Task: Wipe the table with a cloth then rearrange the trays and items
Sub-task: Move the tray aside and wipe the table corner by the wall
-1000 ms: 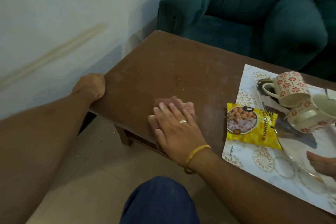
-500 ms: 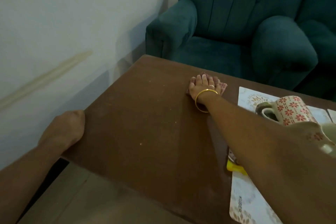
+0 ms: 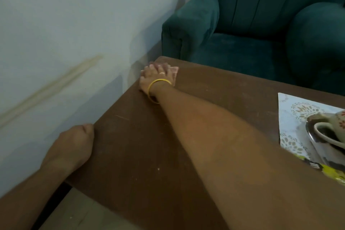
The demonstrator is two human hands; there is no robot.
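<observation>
Pink cloth (image 3: 174, 72) far corner, R hand (image 3: 155, 78) flat atop, L hand (image 3: 73, 147) grips table (image 3: 130, 155) edge

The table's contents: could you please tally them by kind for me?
Cloth: 1
Mat: 1
Metal tray: 1
Mug: 1 in view
Snack packet: 1
Total: 5 on the table

Domestic sitting room. Seating: a teal button-tufted upholstered armchair (image 3: 261, 24), which stood just beyond a brown wooden low table (image 3: 224, 88). On the table were a white mat printed with floral medallions (image 3: 291, 110) and a cream ceramic mug with red flowers (image 3: 334, 123). The plain pale painted wall (image 3: 65, 15) was stained; the hard floor (image 3: 78, 216) was beige.
</observation>
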